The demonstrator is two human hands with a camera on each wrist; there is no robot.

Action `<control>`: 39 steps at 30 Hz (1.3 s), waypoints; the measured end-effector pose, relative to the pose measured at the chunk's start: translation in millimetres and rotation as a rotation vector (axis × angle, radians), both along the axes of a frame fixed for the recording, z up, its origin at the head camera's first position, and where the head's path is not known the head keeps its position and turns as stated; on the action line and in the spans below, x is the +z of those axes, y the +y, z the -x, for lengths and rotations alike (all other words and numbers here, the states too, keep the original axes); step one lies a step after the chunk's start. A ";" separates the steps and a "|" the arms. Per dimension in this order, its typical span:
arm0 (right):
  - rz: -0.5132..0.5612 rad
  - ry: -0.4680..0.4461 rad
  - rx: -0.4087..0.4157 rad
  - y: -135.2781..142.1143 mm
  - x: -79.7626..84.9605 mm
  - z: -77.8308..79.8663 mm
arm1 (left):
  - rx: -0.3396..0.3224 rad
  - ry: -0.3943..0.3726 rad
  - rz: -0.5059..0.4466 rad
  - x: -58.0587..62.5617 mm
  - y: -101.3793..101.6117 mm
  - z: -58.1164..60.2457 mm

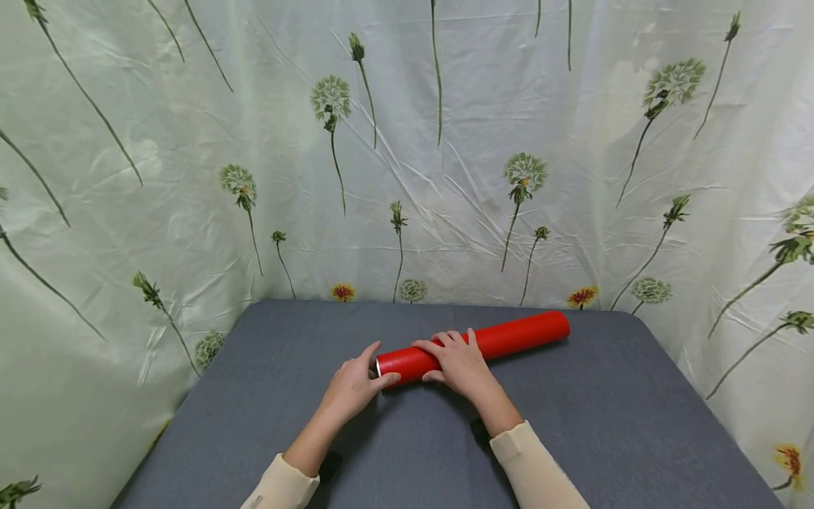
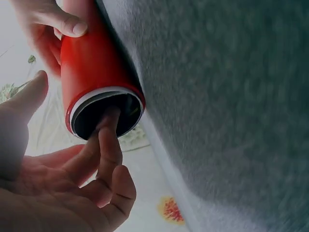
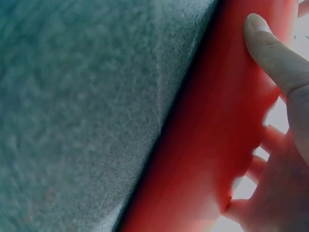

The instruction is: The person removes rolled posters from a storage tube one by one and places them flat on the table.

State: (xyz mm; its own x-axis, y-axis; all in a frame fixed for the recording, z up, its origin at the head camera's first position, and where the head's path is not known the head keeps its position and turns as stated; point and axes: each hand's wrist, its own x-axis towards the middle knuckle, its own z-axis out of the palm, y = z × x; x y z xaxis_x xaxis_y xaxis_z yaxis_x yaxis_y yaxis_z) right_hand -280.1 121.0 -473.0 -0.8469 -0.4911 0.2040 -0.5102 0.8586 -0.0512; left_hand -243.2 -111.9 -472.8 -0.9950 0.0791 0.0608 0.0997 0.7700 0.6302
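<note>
A long red tube (image 1: 521, 336) with a white rim lies slantwise across the grey table, its near end toward the left. My right hand (image 1: 459, 362) grips the tube around its middle, thumb on the near side and fingers over the top. In the right wrist view the thumb (image 3: 270, 46) presses on the red surface. My left hand (image 1: 353, 383) is at the tube's left end. In the left wrist view a fingertip reaches into the dark opening (image 2: 87, 118), while the left thumb (image 2: 30, 96) stands apart from the wall. The inside of the tube is mostly in shadow.
A grey cloth-covered table (image 1: 305, 332) spreads under both arms. Behind it and along the sides hangs a pale curtain (image 1: 445, 184) printed with dandelions, close to the table's back edge. The tube's far end is near that edge at the right.
</note>
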 end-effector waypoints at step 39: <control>0.012 -0.042 -0.017 7.0 2.4 3.2 | -0.065 0.033 -0.016 0.3 -6.0 3.6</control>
State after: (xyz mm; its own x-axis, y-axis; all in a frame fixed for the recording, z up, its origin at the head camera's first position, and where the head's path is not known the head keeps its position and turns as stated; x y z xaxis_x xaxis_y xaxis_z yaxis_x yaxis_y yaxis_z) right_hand -283.3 127.9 -470.6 -0.8628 -0.4747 0.1736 -0.4931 0.8661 -0.0825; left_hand -246.9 -117.9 -472.5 -0.9852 0.1424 0.0956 0.1704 0.7508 0.6382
